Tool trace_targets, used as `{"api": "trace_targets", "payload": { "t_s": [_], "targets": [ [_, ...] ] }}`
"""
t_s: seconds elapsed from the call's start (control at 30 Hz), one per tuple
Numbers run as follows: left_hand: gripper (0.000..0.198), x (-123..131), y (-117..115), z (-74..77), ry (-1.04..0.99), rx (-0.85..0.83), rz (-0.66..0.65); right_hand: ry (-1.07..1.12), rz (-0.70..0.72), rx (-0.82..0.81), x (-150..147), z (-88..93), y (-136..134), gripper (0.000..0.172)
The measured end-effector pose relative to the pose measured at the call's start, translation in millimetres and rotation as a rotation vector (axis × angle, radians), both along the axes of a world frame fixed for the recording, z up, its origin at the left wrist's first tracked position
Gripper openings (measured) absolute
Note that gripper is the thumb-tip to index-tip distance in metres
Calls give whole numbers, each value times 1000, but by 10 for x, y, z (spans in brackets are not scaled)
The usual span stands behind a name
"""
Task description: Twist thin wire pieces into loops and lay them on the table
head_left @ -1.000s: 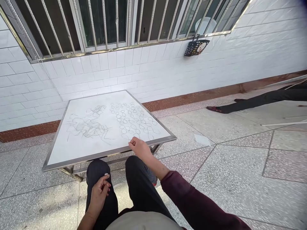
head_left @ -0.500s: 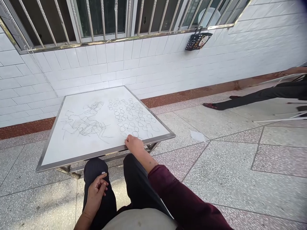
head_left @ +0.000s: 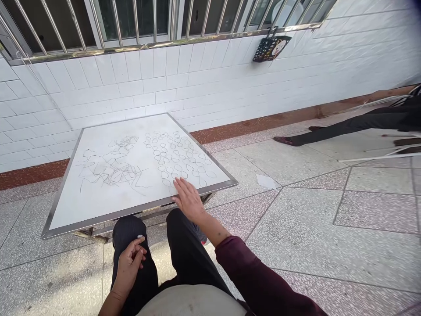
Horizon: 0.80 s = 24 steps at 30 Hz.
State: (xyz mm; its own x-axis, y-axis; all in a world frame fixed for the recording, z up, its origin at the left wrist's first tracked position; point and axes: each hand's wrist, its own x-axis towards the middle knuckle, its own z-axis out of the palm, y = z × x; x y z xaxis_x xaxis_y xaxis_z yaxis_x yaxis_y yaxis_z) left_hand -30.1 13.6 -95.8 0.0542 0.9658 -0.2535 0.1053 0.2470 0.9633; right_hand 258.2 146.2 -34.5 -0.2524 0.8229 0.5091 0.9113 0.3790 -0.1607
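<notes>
My right hand point(head_left: 190, 199) lies flat with fingers stretched over the near edge of a white-topped table point(head_left: 66, 215) with a metal rim. Its fingertips reach the nearest of many thin dark loops point(head_left: 179, 160), set out in rough rows on the table's right half. To their left is a loose tangle of thin dark strands point(head_left: 113, 173); whether they are thread or wire I cannot tell. My left hand point(head_left: 130, 263) rests on my left thigh, fingers curled in against the thumb. A small white bit point(head_left: 140, 236) shows at its index fingertip; anything inside the fingers is hidden.
A tiled wall point(head_left: 131, 96) with a barred window stands behind the table. A dark patterned basket point(head_left: 271, 47) hangs from the bars. White paper point(head_left: 266, 181) lies on the floor to the right. Another person's leg point(head_left: 329, 131) stretches in from the right.
My right hand has gone from closed fingers at the table edge to a flat, spread hand a little to the right. My left hand stays on the thigh. The view has shifted slightly.
</notes>
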Motion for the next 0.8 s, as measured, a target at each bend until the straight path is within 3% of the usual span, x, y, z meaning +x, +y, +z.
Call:
{"api": "trace_targets", "payload": {
  "t_s": [0.17,0.53,0.8],
  "targets": [
    [50,35,10,47,11,-11,1,-118,66,-60,-182,-187,17,65],
    [53,58,17,77,24,-25,18,-56,-81,-250,-468,-214,15,71],
    [54,76,25,107,24,-9,21,-46,-196,-242,-633,-287,6,78]
  ]
}}
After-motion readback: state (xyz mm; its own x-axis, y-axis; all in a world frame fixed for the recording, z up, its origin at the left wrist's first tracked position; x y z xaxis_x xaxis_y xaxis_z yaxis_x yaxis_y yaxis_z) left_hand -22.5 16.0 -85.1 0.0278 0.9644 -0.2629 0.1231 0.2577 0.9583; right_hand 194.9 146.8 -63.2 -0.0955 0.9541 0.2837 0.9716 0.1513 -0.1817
